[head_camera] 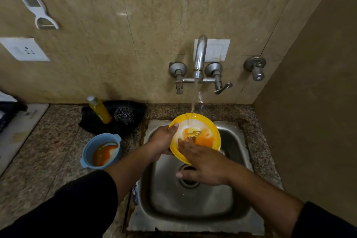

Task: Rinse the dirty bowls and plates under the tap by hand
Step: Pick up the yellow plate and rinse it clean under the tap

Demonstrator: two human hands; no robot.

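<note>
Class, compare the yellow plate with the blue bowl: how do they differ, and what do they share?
The yellow plate is held tilted over the sink by the left hand; the blue bowl stands untouched on the counter. Water runs onto the plate, none onto the bowl. The plate is shallow, the bowl deeper. Both carry orange residue.

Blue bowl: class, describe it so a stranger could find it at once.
Start at the steel sink under the running tap. On the granite counter just left of it, in front of the yellow bottle, sits the blue bowl. Unlike the yellow plate under the water, it is blue, with side handles.
</note>
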